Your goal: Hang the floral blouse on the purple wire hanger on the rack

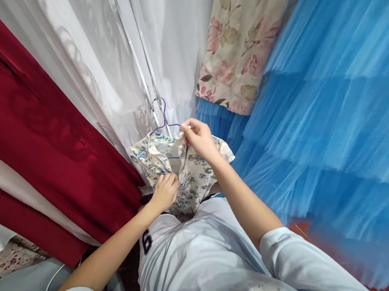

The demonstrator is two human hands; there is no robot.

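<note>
I can make out just one marking from here: a dark number (146, 241) on the left side of the pale clothing (181, 253), reading as 6 from above, or 9 turned round.

Pale grey-blue clothing (206, 260), short loose sleeves (296, 255), black numeral "6" (146, 241)

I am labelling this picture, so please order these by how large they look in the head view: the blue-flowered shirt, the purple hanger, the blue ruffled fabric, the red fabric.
1. Blue ruffled fabric
2. Red fabric
3. Blue-flowered shirt
4. Purple hanger, partly hidden
</note>
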